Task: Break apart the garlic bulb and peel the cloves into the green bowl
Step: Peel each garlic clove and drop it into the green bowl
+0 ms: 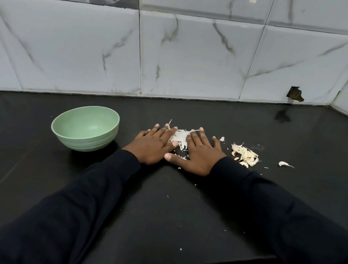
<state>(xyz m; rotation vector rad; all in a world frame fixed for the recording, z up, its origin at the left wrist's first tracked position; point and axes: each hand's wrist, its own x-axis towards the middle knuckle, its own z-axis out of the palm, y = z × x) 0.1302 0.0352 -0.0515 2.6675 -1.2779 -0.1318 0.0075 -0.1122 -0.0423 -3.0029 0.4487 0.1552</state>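
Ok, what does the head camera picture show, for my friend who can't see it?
A person's left hand and right hand lie flat on a black counter with papery garlic skins between them. A green bowl that looks empty sits to the left, loose garlic cloves to the right.

Long dark sleeves, black or very dark navy, cover both of the person's arms to the wrists. The left sleeve (66,206) and right sleeve (278,205) are of plain, matte cloth, softly creased, with close-fitting cuffs. The left hand (154,146) and right hand (198,154) are bare, fingernails cut short.
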